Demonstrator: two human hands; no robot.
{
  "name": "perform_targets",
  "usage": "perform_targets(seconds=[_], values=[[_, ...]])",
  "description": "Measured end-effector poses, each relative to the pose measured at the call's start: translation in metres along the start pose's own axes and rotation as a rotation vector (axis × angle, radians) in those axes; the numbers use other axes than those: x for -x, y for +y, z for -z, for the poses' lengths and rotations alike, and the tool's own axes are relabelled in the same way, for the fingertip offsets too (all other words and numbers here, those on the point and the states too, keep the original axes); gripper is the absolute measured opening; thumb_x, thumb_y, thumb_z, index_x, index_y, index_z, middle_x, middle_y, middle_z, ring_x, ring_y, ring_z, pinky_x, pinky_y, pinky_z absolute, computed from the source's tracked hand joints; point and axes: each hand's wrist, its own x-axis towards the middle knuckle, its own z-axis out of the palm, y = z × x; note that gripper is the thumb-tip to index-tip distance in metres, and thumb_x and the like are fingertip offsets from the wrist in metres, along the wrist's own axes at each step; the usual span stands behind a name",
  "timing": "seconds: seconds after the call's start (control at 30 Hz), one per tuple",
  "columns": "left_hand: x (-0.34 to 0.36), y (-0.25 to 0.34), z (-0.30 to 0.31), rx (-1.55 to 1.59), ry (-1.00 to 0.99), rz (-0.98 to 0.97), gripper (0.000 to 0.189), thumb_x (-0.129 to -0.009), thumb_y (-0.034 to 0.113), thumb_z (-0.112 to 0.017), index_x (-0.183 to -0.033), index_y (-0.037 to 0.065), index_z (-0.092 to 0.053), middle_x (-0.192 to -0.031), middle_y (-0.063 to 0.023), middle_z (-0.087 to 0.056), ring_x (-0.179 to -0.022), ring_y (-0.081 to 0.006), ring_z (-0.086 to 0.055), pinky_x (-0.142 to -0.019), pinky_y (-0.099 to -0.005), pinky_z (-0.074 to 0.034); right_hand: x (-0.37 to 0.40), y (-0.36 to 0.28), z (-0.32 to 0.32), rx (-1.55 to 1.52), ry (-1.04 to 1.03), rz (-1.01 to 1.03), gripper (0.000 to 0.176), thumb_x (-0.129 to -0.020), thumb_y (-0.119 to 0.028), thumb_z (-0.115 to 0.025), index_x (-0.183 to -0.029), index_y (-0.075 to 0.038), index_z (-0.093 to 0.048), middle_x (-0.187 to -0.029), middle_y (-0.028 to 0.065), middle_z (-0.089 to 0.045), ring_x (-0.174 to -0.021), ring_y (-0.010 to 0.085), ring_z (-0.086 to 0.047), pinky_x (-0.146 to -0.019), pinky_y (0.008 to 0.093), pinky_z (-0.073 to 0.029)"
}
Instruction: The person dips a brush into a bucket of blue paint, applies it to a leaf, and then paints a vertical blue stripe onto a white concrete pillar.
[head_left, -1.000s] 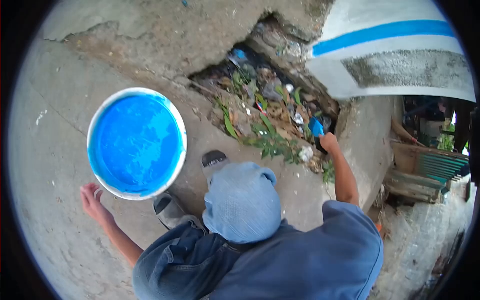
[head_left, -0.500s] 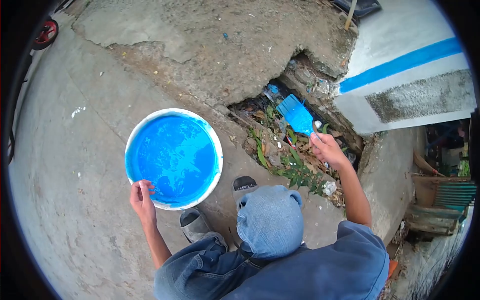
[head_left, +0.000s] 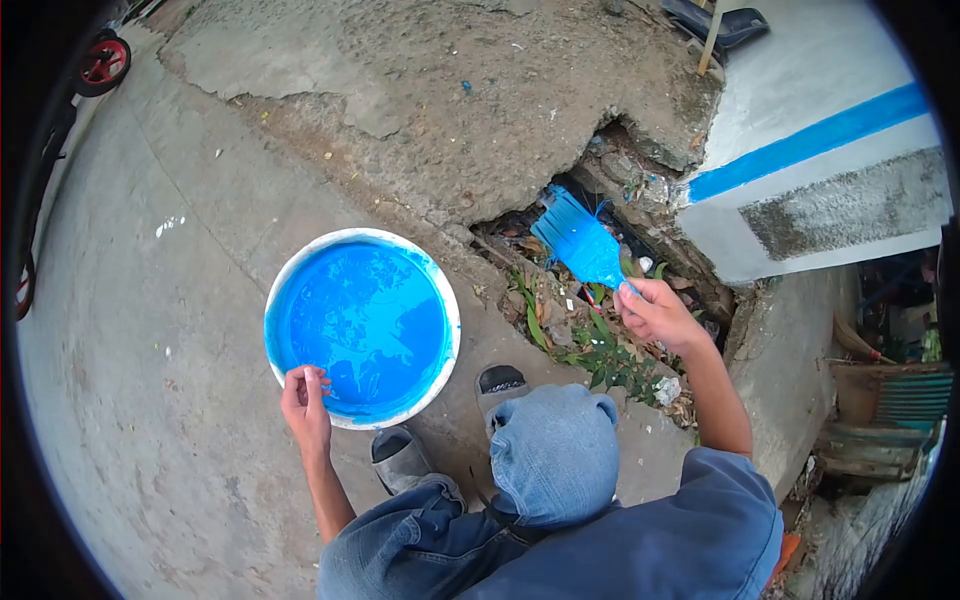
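Head view: largest on my feed is the concrete pavement [head_left: 150, 380], running wide left of the bucket [head_left: 453, 320], with a narrower strip between bucket and ditch [head_left: 700, 262]. The white wall [head_left: 850, 152] bounds the right side, its lower corner close to the ditch. I'd mind the ditch's broken edge. The bucket, holding blue paint [head_left: 380, 310], stands just beyond the feet [head_left: 410, 465]. The blue-coated brush [head_left: 578, 240] showed only a small patch a second ago; now it lies broadside to me over the ditch, which I judge makes it easier to steer. The right hand [head_left: 655, 315] pinches its handle end. The left hand [head_left: 308, 400], then apart from the bucket, is now at its lower-left edge, fingers curled; whether they grip it I cannot tell.
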Motion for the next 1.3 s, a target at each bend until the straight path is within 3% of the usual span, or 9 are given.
perform_targets(seconds=[0.5, 0.67, 0.73, 0.8, 0.87, 0.93, 0.97, 1.13, 1.3], values=[[0.044, 0.028, -0.083, -0.057, -0.69, 0.032, 0.025, -0.091, 0.025, -0.056, -0.104, 0.006, -0.065, -0.091, -0.0097, -0.064, -0.075, -0.0153, -0.061, -0.065, -0.0296, -0.049, -0.063, 0.035, -0.112, -0.355, -0.196, -0.002, 0.029, -0.098, -0.028, -0.041, -0.106, -0.002, -0.05, -0.07, 0.0051, -0.053, -0.052, 0.0099, -0.048, -0.044, 0.0226, -0.038], [0.031, 0.051, -0.05, -0.435, -0.725, -0.153, 0.023, -0.085, 0.025, -0.061, -0.097, 0.006, -0.066, -0.086, -0.0083, -0.064, -0.07, -0.0222, -0.063, -0.058, -0.0327, -0.049, -0.042, 0.008, -0.027, -0.036, 0.253, 0.116, 0.025, -0.097, -0.023, -0.044, -0.109, -0.002, -0.053, -0.065, -0.002, -0.046, -0.05, 0.0036, -0.04, -0.041, 0.0169, -0.03], [0.025, 0.104, -0.031, -0.736, -0.766, -0.457, 0.028, -0.083, 0.033, -0.062, -0.086, 0.005, -0.066, -0.077, -0.0097, -0.062, -0.067, -0.0242, -0.064, -0.055, -0.0377, -0.05, -0.032, 0.008, 0.003, 0.024, 0.541, 0.27, 0.025, -0.097, -0.022, -0.043, -0.108, -0.003, -0.055, -0.063, -0.0029, -0.045, -0.05, 0.0026, -0.039, -0.041, 0.0164, -0.029], [0.03, 0.195, -0.024, -0.94, -0.871, -0.417, 0.032, -0.081, 0.035, -0.062, -0.076, 0.004, -0.063, -0.07, -0.0098, -0.058, -0.063, -0.0241, -0.063, -0.051, -0.0379, -0.049, -0.03, 0.033, 0.051, -0.025, 0.67, 0.342, 0.025, -0.097, -0.023, -0.044, -0.108, -0.004, -0.056, -0.062, -0.0032, -0.044, -0.05, 0.0025, -0.039, -0.041, 0.0169, -0.03], [0.047, 0.261, -0.026, -1.045, -0.855, -0.436, 0.029, -0.082, 0.033, -0.06, -0.071, 0.006, -0.059, -0.067, -0.0073, -0.055, -0.062, -0.023, -0.061, -0.048, -0.0354, -0.047, -0.042, 0.099, 0.123, 0.463, 0.926, 0.449, 0.03, -0.094, -0.025, -0.047, -0.109, 0.0, -0.055, -0.068, 0.0069, -0.058, -0.054, 0.0162, -0.055, -0.047, 0.0284, -0.043], [0.06, 0.289, -0.029, -1.186, -0.851, -0.393, 0.026, -0.081, 0.033, -0.06, -0.073, 0.009, -0.059, -0.067, -0.0058, -0.055, -0.062, -0.0224, -0.06, -0.049, -0.035, -0.047, -0.038, 0.16, 0.191, 1.503, 0.643, -0.131, 0.039, -0.091, -0.029, -0.049, -0.112, 0.004, -0.052, -0.088, 0.0229, -0.064, -0.075, 0.0374, -0.064, -0.066, 0.0451, -0.05], [0.064, 0.293, -0.032, -1.174, -0.867, -0.464, 0.026, -0.082, 0.033, -0.06, -0.072, 0.009, -0.059, -0.067, -0.006, -0.056, -0.062, -0.0225, -0.061, -0.049, -0.035, -0.047, -0.037, 0.187, 0.232, 1.239, 0.373, -0.701, 0.041, -0.089, -0.032, -0.048, -0.111, 0.003, -0.053, -0.101, 0.0305, -0.058, -0.093, 0.0459, -0.057, -0.08, 0.0522, -0.045], [0.064, 0.297, -0.076, -1.043, -0.967, -0.833, 0.027, -0.082, 0.033, -0.059, -0.071, 0.008, -0.06, -0.067, -0.007, -0.056, -0.063, -0.0229, -0.061, -0.05, -0.0351, -0.047, 0.002, 0.18, 0.179, 1.306, 0.919, -0.342, 0.038, -0.09, -0.036, -0.048, -0.095, -0.001, -0.062, -0.087, 0.0269, -0.062, -0.09, 0.0438, -0.059, -0.079, 0.0514, -0.045], [0.062, 0.295, -0.088, -1.016, -1.008, -0.916, 0.029, -0.083, 0.033, -0.057, -0.07, 0.007, -0.06, -0.066, -0.0081, -0.057, -0.063, -0.0234, -0.062, -0.051, -0.0353, -0.048, -0.018, 0.167, 0.177, 1.269, 0.674, -0.243, 0.04, -0.09, -0.037, -0.048, -0.085, 0.0, -0.062, -0.08, 0.0258, -0.061, -0.083, 0.0434, -0.059, -0.073, 0.0496, -0.045]])
